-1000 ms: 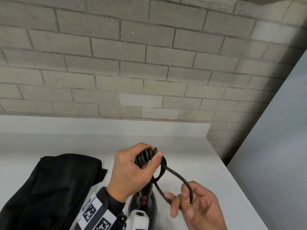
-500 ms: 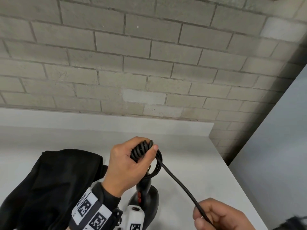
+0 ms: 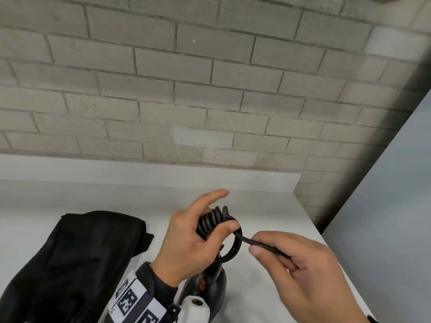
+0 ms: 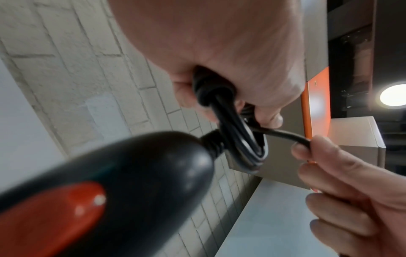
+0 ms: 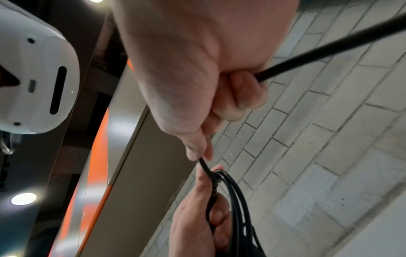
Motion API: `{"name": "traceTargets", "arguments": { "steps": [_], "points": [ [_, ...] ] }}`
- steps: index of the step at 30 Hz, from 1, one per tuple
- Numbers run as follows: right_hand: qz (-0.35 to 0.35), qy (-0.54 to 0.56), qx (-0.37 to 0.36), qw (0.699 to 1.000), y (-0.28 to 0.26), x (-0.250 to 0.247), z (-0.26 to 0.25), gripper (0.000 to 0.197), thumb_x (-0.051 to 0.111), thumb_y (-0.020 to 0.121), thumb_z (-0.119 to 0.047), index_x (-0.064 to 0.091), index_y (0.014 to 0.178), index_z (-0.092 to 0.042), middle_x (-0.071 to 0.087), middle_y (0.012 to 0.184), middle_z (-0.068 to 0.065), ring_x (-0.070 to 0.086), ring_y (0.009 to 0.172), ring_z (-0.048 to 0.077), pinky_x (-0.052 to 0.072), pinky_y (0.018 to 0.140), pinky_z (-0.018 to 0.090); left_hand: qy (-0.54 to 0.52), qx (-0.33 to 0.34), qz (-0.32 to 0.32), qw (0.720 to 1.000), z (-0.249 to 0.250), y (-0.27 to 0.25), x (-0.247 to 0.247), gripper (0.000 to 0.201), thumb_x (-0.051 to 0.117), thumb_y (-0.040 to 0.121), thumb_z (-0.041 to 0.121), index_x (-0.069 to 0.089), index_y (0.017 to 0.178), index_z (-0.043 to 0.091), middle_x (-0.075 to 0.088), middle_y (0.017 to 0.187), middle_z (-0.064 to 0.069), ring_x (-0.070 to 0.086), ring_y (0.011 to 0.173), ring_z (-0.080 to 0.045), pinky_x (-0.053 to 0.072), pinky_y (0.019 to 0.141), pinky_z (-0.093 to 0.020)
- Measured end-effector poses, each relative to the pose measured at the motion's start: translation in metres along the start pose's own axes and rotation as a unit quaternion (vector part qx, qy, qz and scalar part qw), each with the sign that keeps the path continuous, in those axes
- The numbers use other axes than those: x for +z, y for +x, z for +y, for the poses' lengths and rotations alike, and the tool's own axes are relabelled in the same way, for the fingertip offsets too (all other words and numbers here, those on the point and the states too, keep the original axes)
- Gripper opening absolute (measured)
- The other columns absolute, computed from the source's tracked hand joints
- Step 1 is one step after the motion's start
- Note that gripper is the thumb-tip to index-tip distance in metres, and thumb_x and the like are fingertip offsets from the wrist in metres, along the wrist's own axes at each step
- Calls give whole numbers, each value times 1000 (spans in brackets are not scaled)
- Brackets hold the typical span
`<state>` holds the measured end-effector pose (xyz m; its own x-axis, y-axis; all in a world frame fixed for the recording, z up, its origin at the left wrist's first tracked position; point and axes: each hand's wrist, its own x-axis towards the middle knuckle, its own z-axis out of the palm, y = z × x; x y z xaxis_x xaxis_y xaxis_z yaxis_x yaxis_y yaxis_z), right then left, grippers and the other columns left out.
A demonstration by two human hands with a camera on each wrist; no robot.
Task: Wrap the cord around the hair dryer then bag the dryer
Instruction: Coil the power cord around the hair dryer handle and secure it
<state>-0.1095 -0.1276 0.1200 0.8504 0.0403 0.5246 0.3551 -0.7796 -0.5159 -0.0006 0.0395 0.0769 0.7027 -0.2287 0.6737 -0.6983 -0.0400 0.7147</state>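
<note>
My left hand (image 3: 218,232) grips a tight coil of black cord (image 3: 213,220) with thumb and curled fingers, its index finger pointing straight out. Larger cord loops (image 4: 243,146) hang from that fist. Below it is the black hair dryer (image 3: 210,283) with a red switch (image 4: 54,217); I cannot tell if it rests on the table. My right hand (image 3: 262,249) pinches the free cord (image 3: 247,240) just right of the coil, and the rest of the cord (image 5: 329,43) trails out behind its palm. A black bag (image 3: 81,264) lies crumpled on the left.
The white table (image 3: 268,206) ends in a right edge near my right hand, and a brick wall (image 3: 210,89) stands close behind it. A white wrist camera (image 3: 196,308) sits under my left wrist. A cardboard box (image 4: 356,135) and an orange panel (image 4: 316,104) appear beyond the hands.
My right hand has come up from the lower right to beside the coil, still holding the cord, so the taut span is now short. My left index finger has straightened.
</note>
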Motion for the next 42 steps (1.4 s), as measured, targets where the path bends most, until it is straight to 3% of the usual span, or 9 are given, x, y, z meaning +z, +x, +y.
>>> {"name": "traceTargets", "arguments": {
  "steps": [2,7,12,16,29,33,36,39,42],
  "points": [
    [3,36,-23,999,7,-6,-1,12,57,89,-44,66,88,-36,59,71,-15,55,60,8,43,53,17,-9,24,-32,999,2,0,-4,43,65,89,47,63,123,21,47,54,14,43,45,0,38,53,-10],
    [-4,168,-9,986,21,-9,-3,13,65,91,-32,69,80,-26,54,60,-12,43,52,2,35,51,11,-10,68,-63,996,6,-1,-5,39,66,83,59,63,101,23,45,53,4,41,45,-10,38,46,-19],
    [15,253,48,966,32,0,-1,20,66,90,-39,71,78,-23,53,58,5,41,53,15,34,53,17,-7,68,-65,996,7,-2,-2,33,82,73,43,66,86,17,42,51,6,39,43,-12,37,43,-26],
    [31,323,88,942,37,14,-2,16,62,87,-29,71,78,-19,51,54,-13,42,49,1,35,51,9,-7,72,-65,995,6,-4,-1,26,73,84,42,66,84,17,52,55,6,46,44,-11,39,45,-21],
    [98,448,156,875,25,64,5,12,69,81,-22,75,81,-11,73,77,7,70,67,14,53,63,22,-47,81,13,996,5,-14,4,31,61,92,49,67,90,19,63,61,4,58,49,-12,48,47,-24],
    [71,489,141,858,11,77,6,29,76,80,-44,77,95,-19,69,67,0,60,61,6,46,59,15,-18,67,53,996,4,-13,2,31,58,92,52,68,89,23,66,68,7,61,55,-7,48,53,-16],
    [46,469,119,874,3,86,13,50,85,65,-50,74,107,-26,71,84,5,60,74,15,49,71,28,0,52,73,996,1,-12,0,36,56,92,54,67,85,21,66,70,8,61,56,-5,45,55,-11],
    [61,455,141,877,2,89,16,44,82,68,-53,76,102,-25,74,95,10,69,90,22,54,81,33,2,35,78,996,0,-9,0,30,57,92,52,67,86,24,66,69,10,60,55,0,43,57,-7],
    [45,414,127,900,4,87,18,33,74,78,-53,76,96,-25,75,91,8,65,88,38,52,86,58,-38,-1,53,998,1,-8,1,20,63,87,39,68,80,22,64,60,2,60,51,-7,46,56,-12]
  ]
}}
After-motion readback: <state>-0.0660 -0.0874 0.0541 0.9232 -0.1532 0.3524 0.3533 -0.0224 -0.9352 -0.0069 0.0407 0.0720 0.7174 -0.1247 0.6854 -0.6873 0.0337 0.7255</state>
